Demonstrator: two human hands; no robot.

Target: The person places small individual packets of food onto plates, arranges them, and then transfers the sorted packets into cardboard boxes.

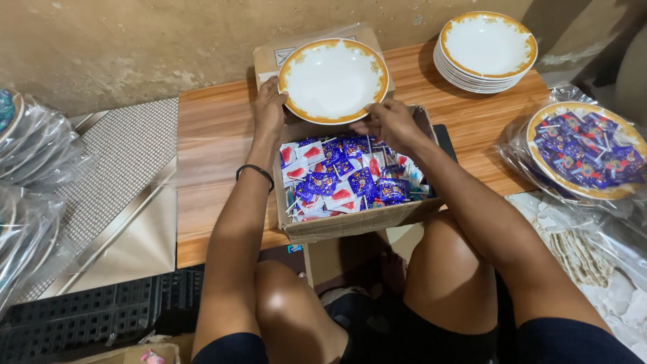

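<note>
White plate [333, 79] sits gripped in both my hands, left [268, 108] and right [389, 125], just above the candy box [350, 222]. One filled plate [585, 149] bagged right of the box; stack [486, 48] waits empty.

A stack of white plates with orange-gold rims [486, 48] stood at the far right corner of the wooden desk [216, 135], well apart from a plastic-wrapped plate heaped with blue and red sachets [585, 151] that lay off the desk's right edge — over crumpled clear wrapping and pale broken tiles [606, 269]. To the left, more plates bundled in clear plastic [30, 145] sat beside a perforated metal sheet [128, 152], with a black plastic crate [101, 317] below it — nearer the camera.
</note>
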